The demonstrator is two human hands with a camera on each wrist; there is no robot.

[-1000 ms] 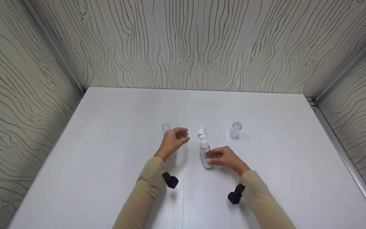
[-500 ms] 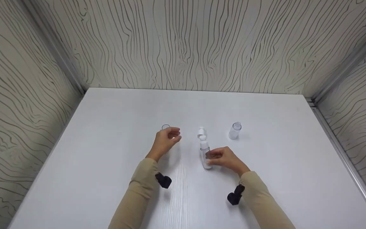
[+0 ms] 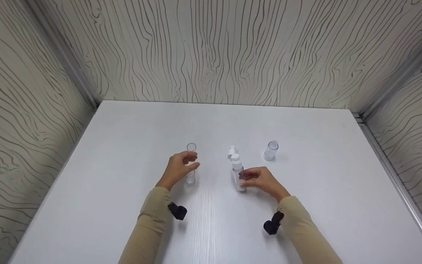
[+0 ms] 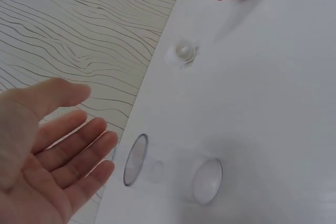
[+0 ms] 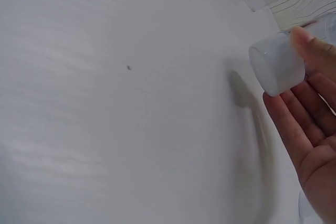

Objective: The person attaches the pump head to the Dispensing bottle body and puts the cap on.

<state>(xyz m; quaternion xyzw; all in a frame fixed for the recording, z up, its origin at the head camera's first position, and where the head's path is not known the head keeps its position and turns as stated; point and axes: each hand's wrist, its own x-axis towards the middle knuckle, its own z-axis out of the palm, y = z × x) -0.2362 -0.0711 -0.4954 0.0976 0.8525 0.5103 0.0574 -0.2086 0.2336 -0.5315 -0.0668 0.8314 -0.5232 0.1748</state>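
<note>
- White table (image 3: pixel 123 220), faintly grained near the front; walls (image 3: pixel 211 51) with dark wood-grain lines rise around it.
- Right hand (image 3: pixel 264 179): thumb and fingers grip a clear bottle (image 3: pixel 236 176) with a white top, around mid-table.
- Left hand (image 3: pixel 178 167): half open, thumb apart, fingers loosely bent, holding nothing, near a clear cup (image 3: pixel 190 180).

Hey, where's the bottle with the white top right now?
In the head view, the bottle is just right of the middle, held in the person's right hand, nearer the person than the small white piece.
</note>
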